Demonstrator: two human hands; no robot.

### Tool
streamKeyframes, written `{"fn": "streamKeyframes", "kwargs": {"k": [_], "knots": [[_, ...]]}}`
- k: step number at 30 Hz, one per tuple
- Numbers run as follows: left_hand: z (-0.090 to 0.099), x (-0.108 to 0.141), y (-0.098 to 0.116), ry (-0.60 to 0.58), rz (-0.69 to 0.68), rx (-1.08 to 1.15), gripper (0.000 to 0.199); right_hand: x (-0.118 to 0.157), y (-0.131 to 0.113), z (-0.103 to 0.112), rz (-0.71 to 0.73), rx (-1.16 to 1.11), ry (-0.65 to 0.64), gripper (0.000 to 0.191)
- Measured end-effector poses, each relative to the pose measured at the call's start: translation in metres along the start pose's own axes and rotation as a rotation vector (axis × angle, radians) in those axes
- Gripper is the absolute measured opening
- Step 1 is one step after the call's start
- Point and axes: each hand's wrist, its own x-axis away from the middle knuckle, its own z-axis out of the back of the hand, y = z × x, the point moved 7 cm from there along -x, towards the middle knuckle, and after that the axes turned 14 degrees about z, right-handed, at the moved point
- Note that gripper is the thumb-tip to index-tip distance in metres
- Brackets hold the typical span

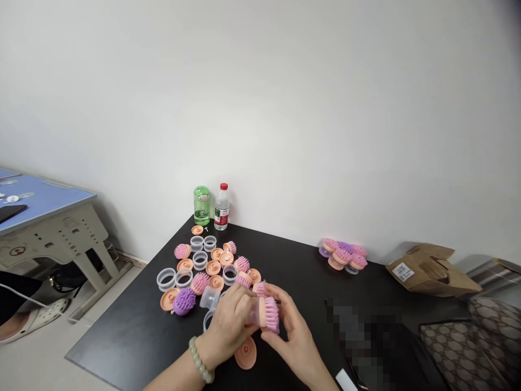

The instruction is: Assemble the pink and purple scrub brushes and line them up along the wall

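Note:
Both of my hands hold one brush with pink bristles [272, 315] and a translucent ring, its bristles pointing right. My left hand [231, 320], with a bead bracelet on the wrist, is closed around the ring side. My right hand [291, 331] has its thumb and fingers around the bristle end. Just below them an orange disc [246, 354] lies on the black table. To the left are several clear rings [166, 279], orange discs [213, 267], pink bristle heads [199, 283] and a purple bristle head [184, 302].
A green container [201, 206] and a red-capped bottle [221, 207] stand by the wall. Several brushes [342, 253] are grouped at the back right, near an open cardboard box [433, 270]. A patterned bag [451, 347] lies at the right; a blue desk [44, 198] stands left.

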Motion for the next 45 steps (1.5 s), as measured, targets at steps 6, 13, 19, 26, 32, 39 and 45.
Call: {"fn": "streamKeyframes", "kwargs": {"k": [6,13,19,26,32,39,45], "knots": [[-0.002,0.000,0.001,-0.039,0.006,-0.016,0.016,-0.001,-0.002,0.002,-0.030,0.029,0.022,0.043],[-0.001,-0.001,0.000,-0.028,-0.011,-0.025,0.021,-0.003,-0.004,0.002,0.000,0.045,0.032,0.052],[-0.002,-0.002,0.004,-0.073,0.014,-0.010,0.018,-0.006,-0.017,0.005,0.069,0.127,-0.005,0.041],[-0.004,-0.002,-0.002,-0.059,0.024,0.009,0.019,-0.006,-0.012,0.002,0.038,0.090,-0.016,0.054],[-0.003,-0.001,-0.001,-0.101,0.055,0.008,0.022,-0.008,-0.017,0.003,0.100,0.188,0.018,0.037],[-0.003,-0.001,-0.008,-0.174,0.143,0.055,0.030,-0.010,-0.031,0.004,0.202,0.224,-0.013,0.038],[0.000,-0.007,-0.022,-0.270,0.291,0.044,0.035,-0.011,-0.041,0.014,0.261,0.213,-0.035,0.037]]}}
